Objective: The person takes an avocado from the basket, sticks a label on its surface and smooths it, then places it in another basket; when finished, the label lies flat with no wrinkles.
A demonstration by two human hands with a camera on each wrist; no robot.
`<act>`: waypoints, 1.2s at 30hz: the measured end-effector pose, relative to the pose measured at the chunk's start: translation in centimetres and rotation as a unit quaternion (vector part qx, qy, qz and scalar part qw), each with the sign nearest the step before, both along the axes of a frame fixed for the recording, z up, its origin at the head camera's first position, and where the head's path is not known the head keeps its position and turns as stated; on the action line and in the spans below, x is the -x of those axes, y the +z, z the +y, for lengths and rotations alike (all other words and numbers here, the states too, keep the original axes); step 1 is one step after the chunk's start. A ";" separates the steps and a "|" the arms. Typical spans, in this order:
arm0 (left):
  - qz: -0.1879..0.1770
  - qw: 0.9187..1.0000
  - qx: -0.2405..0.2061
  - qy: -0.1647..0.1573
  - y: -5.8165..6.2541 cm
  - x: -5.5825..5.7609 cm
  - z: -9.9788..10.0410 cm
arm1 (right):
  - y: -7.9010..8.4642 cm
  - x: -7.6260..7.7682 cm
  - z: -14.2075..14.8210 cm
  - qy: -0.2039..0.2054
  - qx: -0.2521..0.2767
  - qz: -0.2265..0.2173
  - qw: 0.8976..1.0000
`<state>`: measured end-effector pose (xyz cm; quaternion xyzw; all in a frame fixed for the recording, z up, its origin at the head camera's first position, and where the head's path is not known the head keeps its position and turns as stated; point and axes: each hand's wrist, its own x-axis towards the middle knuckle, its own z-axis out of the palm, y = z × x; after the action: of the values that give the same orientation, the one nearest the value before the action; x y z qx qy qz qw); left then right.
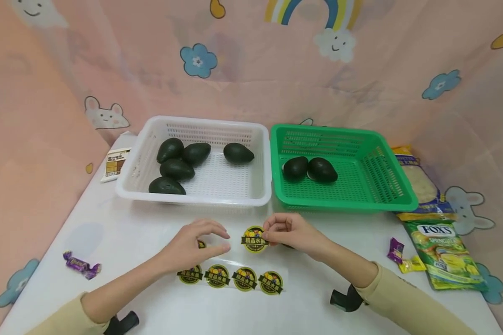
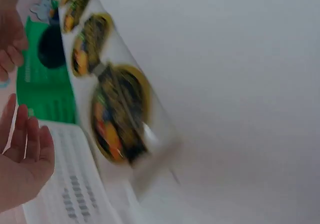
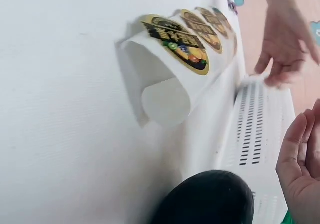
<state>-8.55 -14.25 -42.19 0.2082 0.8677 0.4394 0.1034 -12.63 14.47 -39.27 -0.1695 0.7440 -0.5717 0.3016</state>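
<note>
My right hand [image 1: 296, 235] pinches the edge of a round black-and-gold fruit sticker [image 1: 251, 240] between thumb and forefinger, above the white table. To its left, my left hand [image 1: 197, 244] hovers over the sticker sheet [image 1: 231, 284] with fingers apart and nothing held. Several like stickers sit in a row on that sheet, and the hand partly covers another. In the right wrist view the sheet [image 3: 167, 101] curls up from the table. A dark avocado [image 3: 210, 201] lies close by the right hand, mostly hidden under it in the head view.
Behind the hands, a white basket [image 1: 193, 200] holds several avocados, and a green basket [image 1: 348, 204] beside it holds two. Snack bags [image 1: 446, 256] and small candies [image 1: 396, 250] lie at the right. A purple wrapped candy [image 1: 81, 265] lies at the left.
</note>
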 end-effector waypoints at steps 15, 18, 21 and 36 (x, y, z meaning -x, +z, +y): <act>0.008 0.999 -0.025 0.023 -1.2 4.2 12.3 | -2.6 -0.5 7.0 -0.111 -0.183 0.213 0.953; 0.010 1.000 -0.004 0.021 -1.7 4.7 12.7 | -3.4 -0.4 7.4 -0.119 -0.202 0.249 0.940; -0.001 1.000 -0.002 0.010 -1.7 5.2 12.8 | -4.2 -0.2 7.9 -0.120 -0.212 0.292 0.925; -0.071 0.994 -0.076 -0.013 -2.9 5.8 11.9 | -6.1 2.6 8.6 0.016 -0.099 0.103 0.990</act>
<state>-14.33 -2.33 -45.07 0.1951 0.8195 0.5163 0.1543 -15.22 23.05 -45.35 -0.2083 0.8215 -0.4695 0.2475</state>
